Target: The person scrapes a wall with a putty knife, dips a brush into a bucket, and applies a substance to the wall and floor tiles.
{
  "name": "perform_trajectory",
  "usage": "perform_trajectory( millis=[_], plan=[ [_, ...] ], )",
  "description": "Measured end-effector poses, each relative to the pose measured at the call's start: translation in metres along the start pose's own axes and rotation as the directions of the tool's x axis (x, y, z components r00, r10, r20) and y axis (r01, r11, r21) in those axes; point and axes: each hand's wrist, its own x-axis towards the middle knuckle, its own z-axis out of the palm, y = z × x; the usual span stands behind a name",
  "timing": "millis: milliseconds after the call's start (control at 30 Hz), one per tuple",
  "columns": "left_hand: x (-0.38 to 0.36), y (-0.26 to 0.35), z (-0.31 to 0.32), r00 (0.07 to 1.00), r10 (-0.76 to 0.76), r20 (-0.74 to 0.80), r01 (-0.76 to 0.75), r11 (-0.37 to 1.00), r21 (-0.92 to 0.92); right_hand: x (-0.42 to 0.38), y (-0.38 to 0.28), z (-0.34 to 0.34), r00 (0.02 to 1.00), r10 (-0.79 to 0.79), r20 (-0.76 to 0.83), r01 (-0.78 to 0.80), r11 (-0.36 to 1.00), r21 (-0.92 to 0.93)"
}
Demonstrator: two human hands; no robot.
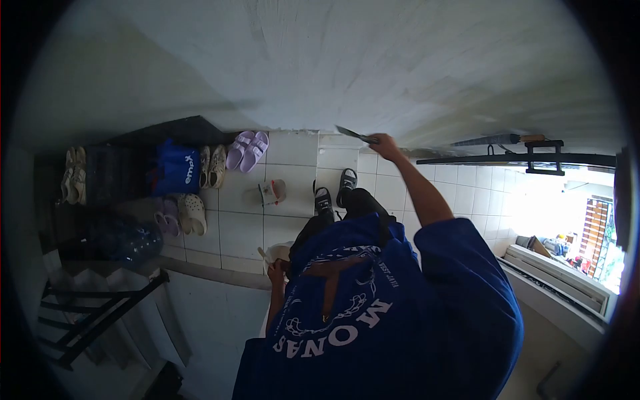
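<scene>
My right hand (385, 147) is stretched out toward the wall (320, 73), its fingers closed round a flat, dark scraper-like tool (353, 133). The tool's tip is close to the wall's lower edge; whether it touches cannot be made out. Low at my other side, my left hand (277, 269) grips a pale container (281, 252), partly hidden by my blue shirt (373, 313). A light, stick-like piece (264, 255) shows at the container's rim.
My sandalled feet stand on white floor tiles (240, 233). Lilac sandals (247, 151), a transparent slipper (270, 193), other shoes and a blue bag (177, 167) lie to the left. A black stair railing (107, 313) is at lower left, a dark metal bar (513, 160) along the right wall.
</scene>
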Motion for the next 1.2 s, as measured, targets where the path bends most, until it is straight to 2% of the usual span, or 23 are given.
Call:
perform_trajectory(
  millis=[33,67,133,267,367,467,567,667,700,767,867,1000,1067,1100,1133,1167,1200],
  plan=[
    [0.007,-0.004,-0.001,0.997,-0.008,0.071,0.011,0.999,-0.038,-0.022,0.018,-0.023,0.997,0.014,-0.074,-0.017,0.999,-0.042],
    [0.012,-0.006,-0.001,0.99,-0.015,0.142,0.025,0.997,-0.074,-0.04,0.037,-0.047,0.994,0.045,-0.1,-0.046,0.999,-0.005],
    [0.018,0.008,0.004,0.993,0.01,0.121,-0.007,1.0,-0.03,-0.068,0.052,-0.09,0.982,0.066,-0.178,-0.057,0.997,0.058],
    [0.054,0.002,0.01,0.987,-0.046,0.152,0.051,0.998,-0.031,-0.109,-0.025,-0.181,0.959,0.035,-0.283,-0.028,0.999,0.028],
    [0.04,0.055,0.022,0.998,-0.044,0.048,0.037,0.992,0.123,-0.117,-0.091,-0.222,0.937,-0.047,-0.346,0.033,0.998,-0.047],
    [0.05,0.074,0.033,0.999,0.011,0.041,-0.018,0.983,0.184,-0.098,-0.115,-0.234,0.906,-0.128,-0.403,0.109,0.992,-0.07],
    [0.046,0.098,0.05,0.999,0.042,0.01,-0.043,0.985,0.167,-0.056,-0.127,-0.216,0.866,-0.244,-0.436,0.216,0.97,-0.114],
    [0.046,0.118,0.067,0.996,0.077,0.046,-0.085,0.976,0.2,-0.006,-0.139,-0.148,0.91,-0.248,-0.333,0.246,0.968,-0.05],
    [0.047,0.124,0.072,0.995,0.094,0.042,-0.101,0.974,0.201,-0.007,-0.154,-0.133,0.932,-0.274,-0.238,0.253,0.961,-0.113],
    [0.044,0.137,0.078,0.992,0.125,0.024,-0.128,0.971,0.201,-0.016,-0.173,-0.124,0.936,-0.292,-0.195,0.299,0.954,0.005],
    [0.053,0.132,0.082,0.996,0.086,0.026,-0.089,0.99,0.113,-0.025,-0.158,-0.126,0.927,-0.238,-0.289,0.295,0.94,0.173],
    [0.042,0.134,0.096,0.988,0.157,0.001,-0.155,0.974,0.168,-0.051,-0.082,-0.155,0.928,-0.187,-0.323,0.293,0.901,0.319],
    [0.049,0.121,0.1,0.989,0.146,0.034,-0.15,0.968,0.203,-0.071,-0.042,-0.174,0.92,-0.143,-0.365,0.282,0.888,0.363],
    [0.045,0.124,0.107,0.99,0.137,0.043,-0.143,0.969,0.204,-0.083,-0.028,-0.188,0.917,-0.118,-0.38,0.251,0.912,0.323],
    [0.037,0.13,0.116,0.99,0.129,0.049,-0.136,0.97,0.204,-0.094,-0.016,-0.201,0.939,-0.022,-0.342,0.15,0.924,0.352],
    [0.03,0.135,0.122,0.992,0.118,0.051,-0.126,0.97,0.205,-0.108,-0.005,-0.213,0.905,-0.057,-0.421,0.227,0.902,0.367],
    [0.033,0.129,0.124,0.991,0.111,0.079,-0.124,0.973,0.193,-0.11,0.018,-0.217,0.895,-0.057,-0.443,0.232,0.907,0.351]
  ],
)
